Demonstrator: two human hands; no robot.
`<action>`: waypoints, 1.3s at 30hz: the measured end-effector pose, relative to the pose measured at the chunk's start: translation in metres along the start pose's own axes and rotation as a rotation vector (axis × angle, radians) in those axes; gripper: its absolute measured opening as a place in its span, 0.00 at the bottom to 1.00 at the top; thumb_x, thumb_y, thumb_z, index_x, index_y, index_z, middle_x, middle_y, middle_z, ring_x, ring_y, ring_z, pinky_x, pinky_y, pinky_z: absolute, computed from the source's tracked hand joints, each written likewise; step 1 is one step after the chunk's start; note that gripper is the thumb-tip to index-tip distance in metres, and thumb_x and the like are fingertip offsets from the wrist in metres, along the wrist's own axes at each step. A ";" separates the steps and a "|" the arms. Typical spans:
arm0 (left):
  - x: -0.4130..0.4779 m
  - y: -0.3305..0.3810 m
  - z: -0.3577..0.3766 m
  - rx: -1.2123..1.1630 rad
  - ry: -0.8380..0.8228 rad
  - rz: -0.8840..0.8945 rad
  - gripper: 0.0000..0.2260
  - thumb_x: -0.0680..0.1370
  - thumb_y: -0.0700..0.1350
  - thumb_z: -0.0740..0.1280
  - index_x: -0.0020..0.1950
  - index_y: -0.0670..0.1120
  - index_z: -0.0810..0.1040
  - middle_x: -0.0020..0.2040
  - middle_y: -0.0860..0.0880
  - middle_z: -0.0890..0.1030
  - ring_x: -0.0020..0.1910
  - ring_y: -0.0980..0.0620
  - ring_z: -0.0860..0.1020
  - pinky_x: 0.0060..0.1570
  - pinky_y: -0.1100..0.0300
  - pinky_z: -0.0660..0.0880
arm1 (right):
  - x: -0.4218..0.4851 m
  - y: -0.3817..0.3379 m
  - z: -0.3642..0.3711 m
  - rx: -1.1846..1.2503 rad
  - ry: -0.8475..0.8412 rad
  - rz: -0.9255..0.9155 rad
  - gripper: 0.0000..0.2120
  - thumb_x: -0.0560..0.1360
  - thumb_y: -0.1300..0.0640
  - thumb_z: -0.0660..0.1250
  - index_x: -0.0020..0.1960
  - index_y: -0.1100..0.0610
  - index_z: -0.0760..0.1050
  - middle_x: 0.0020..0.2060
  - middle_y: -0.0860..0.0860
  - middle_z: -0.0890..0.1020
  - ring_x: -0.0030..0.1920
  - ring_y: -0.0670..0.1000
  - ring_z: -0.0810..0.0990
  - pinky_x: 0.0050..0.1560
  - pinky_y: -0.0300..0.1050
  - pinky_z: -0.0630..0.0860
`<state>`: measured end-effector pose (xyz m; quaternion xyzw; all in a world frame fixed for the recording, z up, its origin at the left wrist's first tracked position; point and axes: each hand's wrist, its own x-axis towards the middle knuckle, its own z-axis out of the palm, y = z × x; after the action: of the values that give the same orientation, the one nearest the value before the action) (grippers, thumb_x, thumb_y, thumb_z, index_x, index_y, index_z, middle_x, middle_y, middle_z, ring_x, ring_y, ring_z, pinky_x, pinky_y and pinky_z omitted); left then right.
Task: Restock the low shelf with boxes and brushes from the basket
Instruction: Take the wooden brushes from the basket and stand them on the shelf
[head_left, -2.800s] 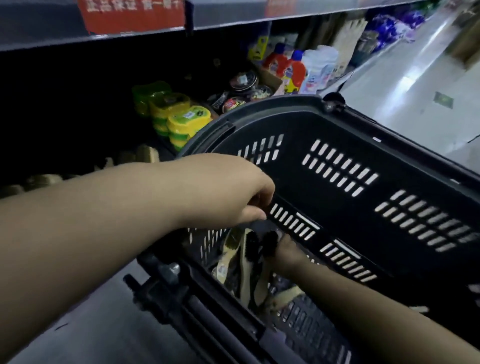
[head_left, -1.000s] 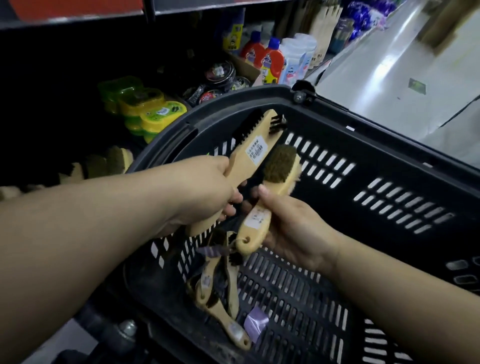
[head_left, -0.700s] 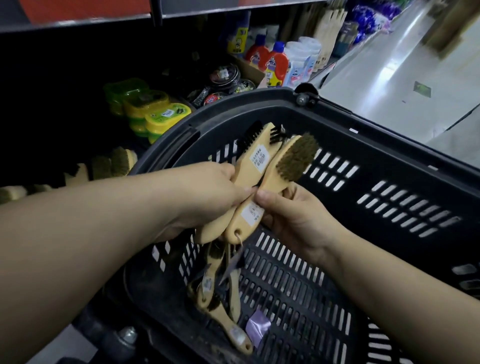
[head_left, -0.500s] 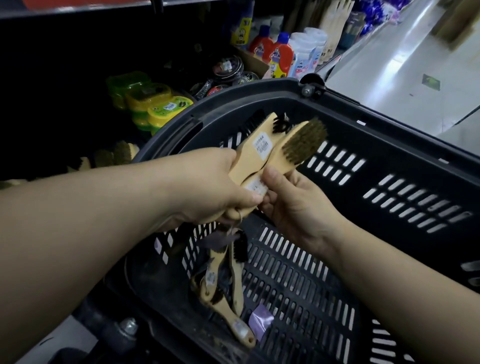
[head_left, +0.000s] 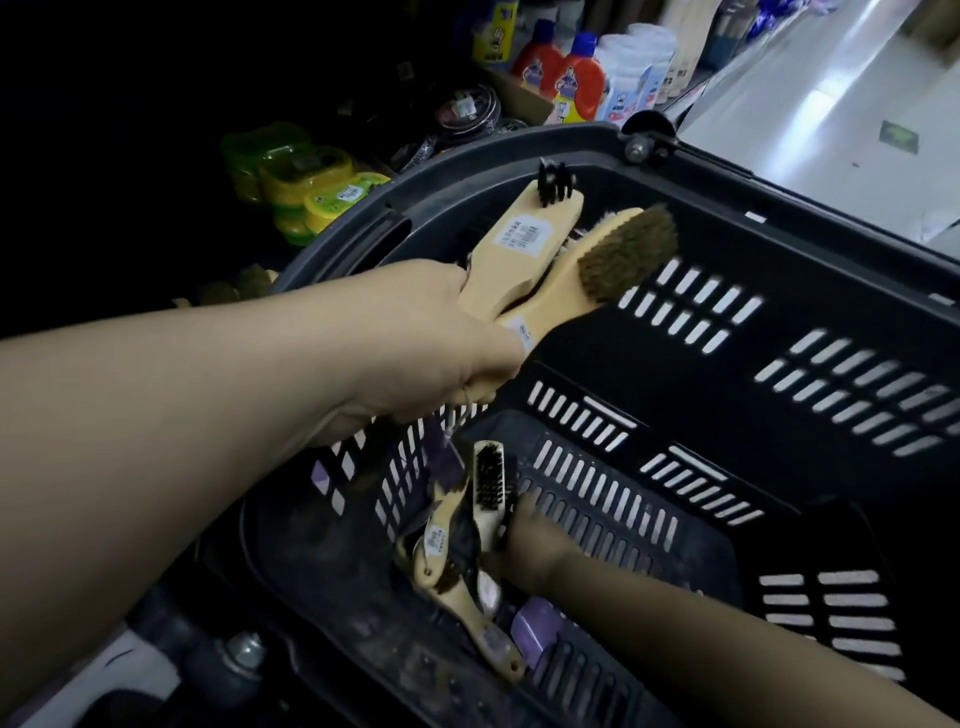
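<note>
My left hand (head_left: 415, 338) grips two wooden brushes by their handles above the black plastic basket (head_left: 779, 332): a labelled black-bristle brush (head_left: 519, 249) and a brown-bristle brush (head_left: 587, 280). Down on the basket floor my right hand (head_left: 524, 551) reaches into a small pile of wooden brushes (head_left: 467, 535) and touches them; its fingers are partly hidden, so its grasp is unclear. One brush in the pile stands with black bristles (head_left: 489, 478) facing up. The low shelf (head_left: 156, 208) to the left lies in deep shadow.
Green-and-yellow tubs (head_left: 311, 187) and round black tins (head_left: 467, 111) sit on the dark shelf behind the basket. Orange-red bottles (head_left: 566, 78) and white packs (head_left: 634, 73) stand further back. A purple tag (head_left: 535, 623) lies on the basket floor. A shiny aisle floor (head_left: 831, 104) stretches right.
My right hand let go of the brown-bristle brush, which my left hand now holds with the other one. The right hand dropped to the brush pile on the basket floor.
</note>
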<state>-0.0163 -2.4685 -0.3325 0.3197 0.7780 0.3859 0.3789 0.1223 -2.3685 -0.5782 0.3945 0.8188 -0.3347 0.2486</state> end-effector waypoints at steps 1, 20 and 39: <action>0.000 0.000 0.000 -0.027 -0.001 -0.008 0.04 0.70 0.44 0.69 0.42 0.46 0.77 0.21 0.53 0.74 0.17 0.59 0.67 0.17 0.72 0.60 | 0.002 0.001 0.001 0.046 0.013 0.036 0.36 0.71 0.50 0.70 0.70 0.59 0.53 0.57 0.55 0.78 0.54 0.54 0.78 0.48 0.44 0.73; 0.004 0.013 0.004 -0.285 0.006 -0.047 0.09 0.76 0.37 0.63 0.56 0.43 0.74 0.43 0.50 0.85 0.36 0.58 0.83 0.36 0.68 0.78 | -0.116 -0.053 -0.125 1.324 0.273 -0.157 0.19 0.80 0.47 0.57 0.46 0.59 0.79 0.31 0.53 0.80 0.30 0.49 0.78 0.32 0.42 0.77; 0.012 0.001 -0.001 -0.284 -0.182 0.131 0.09 0.68 0.34 0.73 0.46 0.42 0.81 0.35 0.46 0.84 0.30 0.50 0.81 0.29 0.61 0.76 | -0.115 -0.075 -0.152 1.284 0.150 -0.565 0.16 0.68 0.51 0.71 0.49 0.62 0.79 0.43 0.61 0.77 0.45 0.58 0.72 0.54 0.52 0.71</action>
<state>-0.0229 -2.4584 -0.3355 0.3464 0.6557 0.4852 0.4633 0.1045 -2.3456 -0.3755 0.2574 0.5456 -0.7753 -0.1870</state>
